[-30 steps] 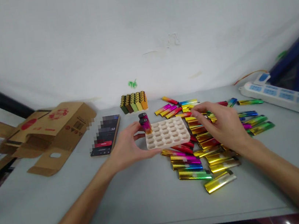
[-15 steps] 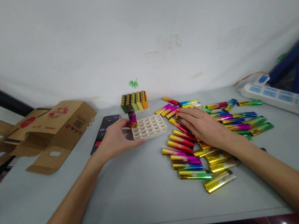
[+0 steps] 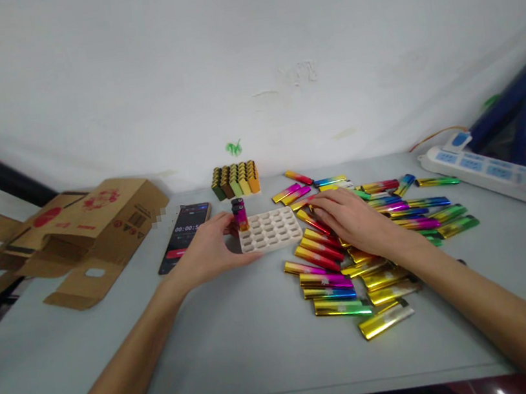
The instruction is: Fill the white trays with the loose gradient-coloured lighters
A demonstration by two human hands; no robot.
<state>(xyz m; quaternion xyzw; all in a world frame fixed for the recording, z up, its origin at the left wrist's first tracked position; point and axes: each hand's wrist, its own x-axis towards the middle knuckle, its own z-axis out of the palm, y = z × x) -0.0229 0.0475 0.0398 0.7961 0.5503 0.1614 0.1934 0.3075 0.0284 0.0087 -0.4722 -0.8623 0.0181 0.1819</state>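
Nearest on the grey table (image 3: 244,343), in front of the right forearm, a gold lighter (image 3: 387,320) lies on its side at the near edge of a spread of loose lighters (image 3: 326,277). These are shiny gold, red, magenta, green and blue, and all lie flat. They run from under the right wrist out to the far right of that hand.

The right hand (image 3: 352,220) lies palm down on this spread with its fingers stretched leftward onto some red and gold lighters. Whether it has pinched one cannot be told, as the fingertips are hidden among them.

The left hand (image 3: 209,251) grasps the left edge of a white tray (image 3: 272,231), with its fingers curled round the near corner. The tray sits flat on the table between the two hands, just left of the right fingertips. Most of its pockets show open. Two lighters (image 3: 240,216) stand upright in its far left corner, close to the left thumb.

Just beyond and left of the left hand lies a phone (image 3: 184,231) with its screen lit. Farther left lies an open cardboard box (image 3: 99,213). Beyond the tray, by the wall (image 3: 244,62), stands a packed block of lighters (image 3: 236,180). Far right of the right hand lies a white power strip (image 3: 479,170).
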